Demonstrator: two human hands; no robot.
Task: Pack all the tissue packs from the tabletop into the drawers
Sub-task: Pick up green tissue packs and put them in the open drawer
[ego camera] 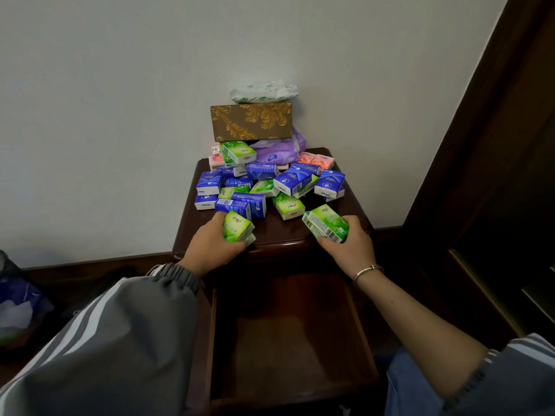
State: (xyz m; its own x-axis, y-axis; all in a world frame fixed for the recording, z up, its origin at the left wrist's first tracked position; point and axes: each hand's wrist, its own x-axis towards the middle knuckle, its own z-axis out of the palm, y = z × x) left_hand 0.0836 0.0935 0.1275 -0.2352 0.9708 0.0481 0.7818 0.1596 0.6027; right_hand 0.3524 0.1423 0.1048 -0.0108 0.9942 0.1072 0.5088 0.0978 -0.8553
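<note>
While gripped, green packs (326,225) angled upward-left.

Dim, flat indoor light; no distinct source in view. Wall (120,115) evenly grey-white, darkening toward the left and right edges. Soft shadow right of the gold box (251,121). Open drawer (288,340) interior murky, faint reddish sheen on its far wall. Dull highlight along the near edge of the tabletop (282,244). Tissue packs (264,187) sharp, colours saturated. Near sleeve (105,340) soft. Strong wide-angle bending: door frame (480,145) at right leans steeply.
</note>
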